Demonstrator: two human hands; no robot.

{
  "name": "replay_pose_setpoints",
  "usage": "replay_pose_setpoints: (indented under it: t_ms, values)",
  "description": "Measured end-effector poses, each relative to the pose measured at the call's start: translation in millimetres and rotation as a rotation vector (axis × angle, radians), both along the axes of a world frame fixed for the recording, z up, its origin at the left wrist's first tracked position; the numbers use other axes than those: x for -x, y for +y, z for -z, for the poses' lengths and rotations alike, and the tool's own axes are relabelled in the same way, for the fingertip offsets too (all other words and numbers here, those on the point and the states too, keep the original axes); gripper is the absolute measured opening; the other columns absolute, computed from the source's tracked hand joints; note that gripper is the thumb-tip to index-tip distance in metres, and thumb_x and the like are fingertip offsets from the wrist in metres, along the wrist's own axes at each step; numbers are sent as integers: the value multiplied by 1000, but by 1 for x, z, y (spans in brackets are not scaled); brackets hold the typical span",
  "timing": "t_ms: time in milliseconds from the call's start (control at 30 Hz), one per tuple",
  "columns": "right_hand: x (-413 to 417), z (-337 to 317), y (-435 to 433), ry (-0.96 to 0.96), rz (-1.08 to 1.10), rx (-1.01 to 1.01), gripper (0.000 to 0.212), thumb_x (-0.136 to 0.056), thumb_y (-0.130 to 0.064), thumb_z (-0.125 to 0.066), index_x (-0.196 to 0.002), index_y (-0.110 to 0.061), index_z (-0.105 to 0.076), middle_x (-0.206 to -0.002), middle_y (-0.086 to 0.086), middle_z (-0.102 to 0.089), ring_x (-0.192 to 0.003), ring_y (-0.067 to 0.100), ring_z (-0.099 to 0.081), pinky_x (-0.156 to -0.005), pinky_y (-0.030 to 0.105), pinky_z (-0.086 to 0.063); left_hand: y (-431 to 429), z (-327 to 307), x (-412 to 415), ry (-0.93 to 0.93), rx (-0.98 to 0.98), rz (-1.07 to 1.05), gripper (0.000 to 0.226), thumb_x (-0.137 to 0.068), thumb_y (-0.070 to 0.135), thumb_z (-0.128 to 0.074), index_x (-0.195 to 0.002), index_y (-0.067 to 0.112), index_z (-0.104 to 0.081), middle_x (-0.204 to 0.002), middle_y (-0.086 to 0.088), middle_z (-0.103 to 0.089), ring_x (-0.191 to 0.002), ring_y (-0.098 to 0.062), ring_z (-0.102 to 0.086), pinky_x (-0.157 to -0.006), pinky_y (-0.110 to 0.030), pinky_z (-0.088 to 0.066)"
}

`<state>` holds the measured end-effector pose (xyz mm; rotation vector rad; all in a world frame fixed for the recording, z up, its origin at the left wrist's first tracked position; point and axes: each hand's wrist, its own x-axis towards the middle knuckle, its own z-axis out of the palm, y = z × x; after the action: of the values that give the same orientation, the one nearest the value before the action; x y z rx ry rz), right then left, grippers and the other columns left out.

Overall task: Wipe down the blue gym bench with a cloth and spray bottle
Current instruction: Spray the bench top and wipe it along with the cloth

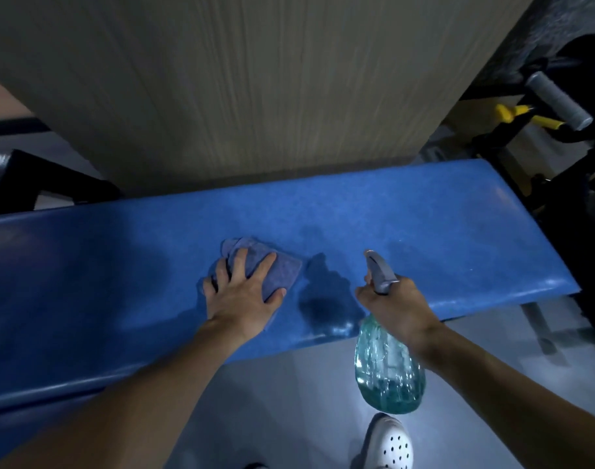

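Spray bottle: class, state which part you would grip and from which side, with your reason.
Grip the spray bottle at its narrow neck, under the grey trigger head, from the near side, behind the nozzle. The body is wide; the neck fits a closed grip, as the right hand shows.

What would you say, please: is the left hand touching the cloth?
Touching: the head view shows the left hand pressing flat on the cloth.
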<state>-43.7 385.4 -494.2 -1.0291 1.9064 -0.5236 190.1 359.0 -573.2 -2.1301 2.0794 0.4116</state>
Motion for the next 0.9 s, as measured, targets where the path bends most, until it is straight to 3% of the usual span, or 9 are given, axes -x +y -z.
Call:
replay_pose_setpoints:
  t_ms: [133,267,333,500,600,667,767,867,900]
  values:
    - [-32,1,-1,2,-68,4,8,-82,-21,-63,-84,-14,-62,-71,1,-56,-66,23,-50,-65,34,-45,13,2,-34,-8,19,-53,68,-88,74,-32,-148,55,-7,-156,4,-1,-140,-33,-13,-110,-53,-21]
    - [-66,-1,0,172,-150,-3,13,-85,-23,-60,-73,-24,-54,-70,5,-56,-73,31,-56,-60,30,-41,26,3,-68,-10,20,-98,68,-88,74,-32,-148,55,-6,-157,4,1,-141,-32,-12,-110,-52,-20]
    - [-79,0,1,153,-161,11,4,-85,-23,-59,-84,-20,-61,-69,4,-55,-68,28,-52,-61,31,-41,33,4,-84,-2,28,-124,68,-88,74,-33,-148,55,-7,-158,5,1,-142,-32,-12,-111,-52,-20]
    - [-114,-2,2,53,-230,-22,13,-82,-23,-60,-93,-16,-63,-72,3,-57,-62,20,-49,-62,30,-42,51,6,-123,-7,41,-212,68,-87,75,-34,-147,57,-7,-158,7,1,-142,-31,-12,-111,-52,-21]
    - [-140,-2,0,28,-288,-38,5,-79,-19,-61,-76,-18,-57,-66,0,-52,-58,20,-46,-57,29,-37,63,5,-145,-1,43,-268,68,-87,74,-35,-147,57,-7,-159,7,1,-143,-31,-11,-112,-53,-19]
    - [-156,-1,-1,13,-335,-37,12,-80,-18,-60,-71,-25,-55,-62,-4,-49,-56,18,-44,-55,26,-36,71,5,-160,3,47,-302,69,-87,74,-36,-148,57,-9,-160,6,-1,-143,-31,-11,-112,-54,-18]
    - [-181,-1,-2,39,-395,-35,8,-81,-22,-58,-83,-29,-61,-66,-3,-53,-61,22,-50,-59,27,-40,86,8,-179,12,108,-355,68,-84,73,-44,-146,54,-26,-159,2,-17,-140,-34,-24,-108,-56,-26]
    - [-203,-2,-3,146,-505,-23,35,-84,-23,-52,-113,-41,-59,-79,1,-60,-74,26,-59,-64,30,-48,102,12,-194,6,223,-425,68,-74,69,-48,-137,46,-49,-150,-3,-39,-129,-38,-42,-97,-56,-38]
    - [-210,-4,-4,140,-532,-7,37,-84,-22,-51,-112,-45,-58,-82,2,-61,-75,26,-59,-67,32,-49,106,12,-200,3,212,-447,68,-73,68,-50,-137,46,-48,-151,-3,-38,-129,-37,-41,-97,-56,-39]
